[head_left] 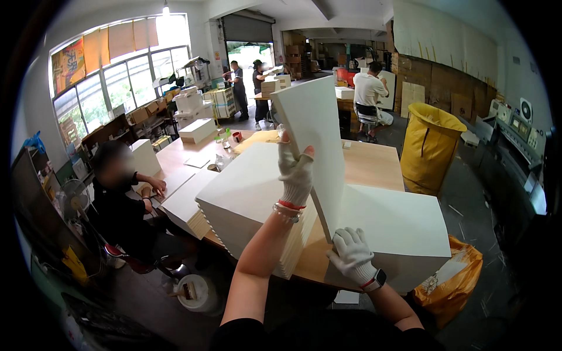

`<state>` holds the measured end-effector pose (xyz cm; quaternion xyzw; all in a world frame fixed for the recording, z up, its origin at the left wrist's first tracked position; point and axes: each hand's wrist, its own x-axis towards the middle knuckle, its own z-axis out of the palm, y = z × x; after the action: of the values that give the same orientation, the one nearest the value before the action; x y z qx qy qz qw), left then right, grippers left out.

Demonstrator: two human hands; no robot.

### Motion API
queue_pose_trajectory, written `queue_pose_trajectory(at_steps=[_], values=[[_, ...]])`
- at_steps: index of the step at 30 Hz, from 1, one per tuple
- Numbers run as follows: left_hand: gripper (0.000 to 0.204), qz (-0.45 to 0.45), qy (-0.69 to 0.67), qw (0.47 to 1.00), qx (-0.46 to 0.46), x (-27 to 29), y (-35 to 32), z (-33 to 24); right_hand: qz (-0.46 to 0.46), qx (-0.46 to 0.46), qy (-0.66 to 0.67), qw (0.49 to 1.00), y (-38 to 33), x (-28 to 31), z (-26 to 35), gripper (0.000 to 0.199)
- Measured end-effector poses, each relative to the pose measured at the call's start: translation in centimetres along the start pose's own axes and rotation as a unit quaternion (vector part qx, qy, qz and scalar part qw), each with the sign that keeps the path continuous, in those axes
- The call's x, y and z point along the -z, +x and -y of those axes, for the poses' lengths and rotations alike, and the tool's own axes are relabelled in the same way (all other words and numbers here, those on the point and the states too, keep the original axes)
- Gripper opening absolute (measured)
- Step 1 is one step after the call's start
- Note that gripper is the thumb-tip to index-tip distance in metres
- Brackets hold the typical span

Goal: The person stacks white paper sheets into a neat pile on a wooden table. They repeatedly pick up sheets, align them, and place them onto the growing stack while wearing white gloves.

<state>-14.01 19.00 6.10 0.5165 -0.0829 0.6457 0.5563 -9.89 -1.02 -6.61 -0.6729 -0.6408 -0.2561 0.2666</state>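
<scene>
Over wooden table (373, 162): knit-gloved left hand (295, 174) holding flat white panel (316, 123); right hand (352, 253) at base, grip unclear.

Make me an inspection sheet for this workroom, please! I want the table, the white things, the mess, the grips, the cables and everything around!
Surface: light wood-topped table, partly covered by white stacks.
Work things: white panel raised on edge, leaning; left white stack with a jagged edge; right white stack.
Clutter: red mug at the table's far end; white bucket with a brush; orange bag.
Grips: gloved left grip holds the panel's edge; gloved right grip is by its lower corner, hold unclear.
Cables: nothing seen.
Surroundings: seated co-worker at left; yellow bin; windows.
</scene>
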Motion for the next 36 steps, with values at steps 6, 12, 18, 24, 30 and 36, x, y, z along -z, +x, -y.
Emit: queue_pose_trajectory(at_steps=[6, 12, 18, 24, 30, 36], values=[[0.053, -0.016, -0.004, 0.999, 0.040, -1.7, 5.4, -0.3, 0.042, -0.007, 0.021, 0.999, -0.4, 0.2, 0.0, 0.041], [0.057, -0.010, 0.114, 0.982, -0.150, -5.5, 2.8, -3.4, -0.129, -0.114, 0.245, 0.954, 4.5, 0.6, -0.8, 0.075], [0.050, 0.112, 0.322, 0.823, -0.453, -11.3, -0.1, -6.8, -0.157, -0.077, 0.761, 0.625, 8.4, -3.2, -4.3, 0.047], [0.051, 0.113, 0.500, 0.755, -0.409, -9.5, 1.4, -5.8, -0.093, -0.041, 0.871, 0.480, 9.0, -10.8, -4.6, 0.040], [0.044, 0.330, 0.487, 0.805, -0.083, 0.4, 4.3, -4.2, -0.079, -0.256, 0.782, 0.563, 17.2, -8.9, 3.5, 0.038], [0.036, 0.240, 0.599, 0.761, 0.063, 17.9, 4.6, -7.8, 0.085, -0.302, 0.777, 0.546, 18.1, -9.4, 2.1, 0.036]])
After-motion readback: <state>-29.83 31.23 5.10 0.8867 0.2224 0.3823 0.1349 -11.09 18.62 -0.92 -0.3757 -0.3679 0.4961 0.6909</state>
